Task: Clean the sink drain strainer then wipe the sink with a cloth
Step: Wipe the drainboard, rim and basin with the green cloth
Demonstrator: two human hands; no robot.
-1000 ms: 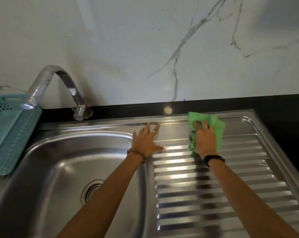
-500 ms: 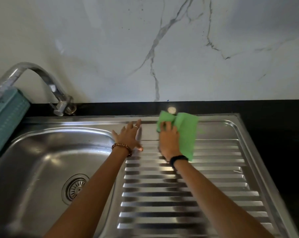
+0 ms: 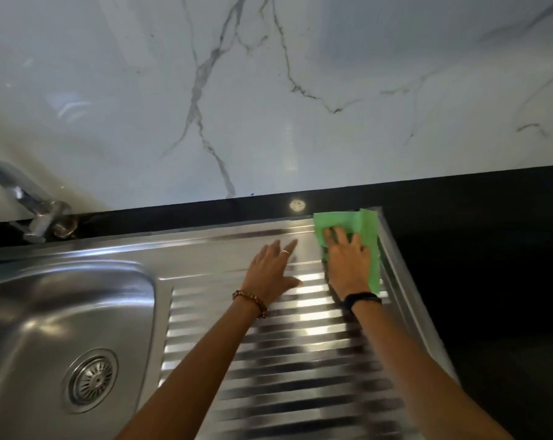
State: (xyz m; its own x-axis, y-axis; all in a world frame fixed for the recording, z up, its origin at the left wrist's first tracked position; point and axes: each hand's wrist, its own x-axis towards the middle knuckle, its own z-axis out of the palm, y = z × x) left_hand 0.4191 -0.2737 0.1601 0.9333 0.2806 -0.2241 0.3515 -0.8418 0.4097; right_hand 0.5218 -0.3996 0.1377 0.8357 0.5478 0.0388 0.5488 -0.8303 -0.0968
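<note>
While the right hand (image 3: 348,265) presses flat, fingers spread, on the green cloth (image 3: 360,227) at the far right corner of the ribbed draining board (image 3: 300,360), the left hand (image 3: 273,271) lies open and palm-down just beside it, gripping nothing and seemingly bracing her weight. A beaded bracelet (image 3: 251,301) sits on the left wrist, a dark band (image 3: 362,300) on the right. Part of the cloth pokes out beyond the fingertips toward the raised rim. To do this stroke well, I'd say keep the palm weight even and run along the ribs, not across, so the grooves get reached, then work the corner edge. Farther left the basin (image 3: 46,312) looks bare, the drain strainer (image 3: 91,381) seated in its floor near the person, and the tap (image 3: 30,204) stands at the far left against the marble wall (image 3: 268,90).
</note>
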